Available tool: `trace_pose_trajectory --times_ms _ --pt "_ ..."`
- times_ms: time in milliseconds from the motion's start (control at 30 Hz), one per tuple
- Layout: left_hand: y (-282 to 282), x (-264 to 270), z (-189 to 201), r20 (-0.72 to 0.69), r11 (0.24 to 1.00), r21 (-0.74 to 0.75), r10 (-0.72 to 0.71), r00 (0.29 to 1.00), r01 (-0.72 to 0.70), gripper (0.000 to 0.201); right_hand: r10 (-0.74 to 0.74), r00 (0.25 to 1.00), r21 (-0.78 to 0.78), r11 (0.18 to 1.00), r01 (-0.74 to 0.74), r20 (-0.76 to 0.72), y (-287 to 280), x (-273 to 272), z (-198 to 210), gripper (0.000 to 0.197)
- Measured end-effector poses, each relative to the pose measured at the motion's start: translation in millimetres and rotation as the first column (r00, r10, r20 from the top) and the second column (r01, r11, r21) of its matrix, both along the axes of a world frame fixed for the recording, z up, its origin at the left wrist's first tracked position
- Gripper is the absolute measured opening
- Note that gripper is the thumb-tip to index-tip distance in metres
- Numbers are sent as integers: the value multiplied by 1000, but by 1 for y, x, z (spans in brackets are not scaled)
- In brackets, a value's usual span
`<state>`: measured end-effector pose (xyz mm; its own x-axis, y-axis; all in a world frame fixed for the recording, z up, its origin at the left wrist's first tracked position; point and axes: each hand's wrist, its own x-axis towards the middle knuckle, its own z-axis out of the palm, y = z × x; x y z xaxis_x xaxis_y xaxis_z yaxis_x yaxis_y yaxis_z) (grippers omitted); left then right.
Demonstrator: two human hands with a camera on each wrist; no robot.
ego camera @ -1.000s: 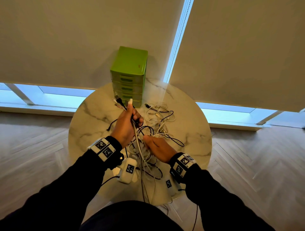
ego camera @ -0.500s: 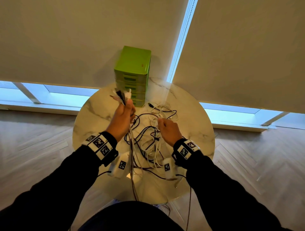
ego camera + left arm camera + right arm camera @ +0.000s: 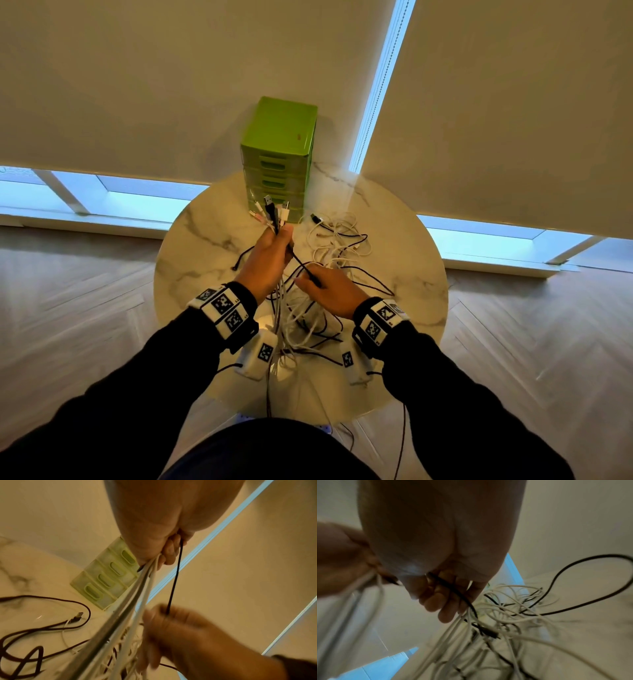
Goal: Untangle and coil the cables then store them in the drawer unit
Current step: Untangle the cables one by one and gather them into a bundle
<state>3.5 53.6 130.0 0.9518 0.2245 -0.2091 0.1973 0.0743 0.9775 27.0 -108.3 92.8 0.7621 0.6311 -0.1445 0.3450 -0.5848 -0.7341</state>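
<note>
My left hand [image 3: 270, 255] is raised over the round marble table [image 3: 411, 260] and grips a bundle of black and white cables [image 3: 274, 214] just below their plugs, which stick up above the fist. The cables hang down from it in a tangle [image 3: 308, 322]. Just to its right and lower, my right hand [image 3: 329, 291] holds one black cable [image 3: 303, 265] that runs taut up to the left fist; the same black cable [image 3: 174, 580] shows in the left wrist view. The right hand's fingers [image 3: 436, 601] curl round it. The green drawer unit [image 3: 279, 161] stands at the table's far edge, drawers closed.
More loose white and black cables [image 3: 339, 236] lie on the table right of the drawer unit. A black cable end [image 3: 239, 260] lies left of my left hand. Window blinds hang behind the table. Wood floor surrounds it.
My left hand has stayed raised with the plug bundle. My right hand moved left toward it and took hold of the black cable, which now runs taut between the hands.
</note>
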Motion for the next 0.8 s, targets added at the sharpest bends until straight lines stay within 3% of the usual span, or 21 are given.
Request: trace_pose_trajectory --times_ms 167,333,500,633,700,800 --pt "5 -7 13 72 999 39 9 997 -12 30 30 997 -212 976 -46 -75 -28 8 -41 29" --pt "32 -1 41 162 983 -24 182 970 -181 33 11 985 -320 945 -67 -172 -62 4 -70 28" --pt "48 -1 37 182 979 79 173 968 -190 26 -149 981 -68 988 141 -124 -67 3 -70 30" --pt "28 -10 10 190 979 197 9 982 -47 30 -249 948 128 952 277 -200 -43 12 -29 36" --pt "16 -14 -5 130 948 317 -74 989 29 46 -251 960 157 950 269 -126 -32 16 -6 36" --pt "1 -13 -16 98 931 360 -99 990 58 45 -190 981 164 970 181 46 -23 21 14 35"
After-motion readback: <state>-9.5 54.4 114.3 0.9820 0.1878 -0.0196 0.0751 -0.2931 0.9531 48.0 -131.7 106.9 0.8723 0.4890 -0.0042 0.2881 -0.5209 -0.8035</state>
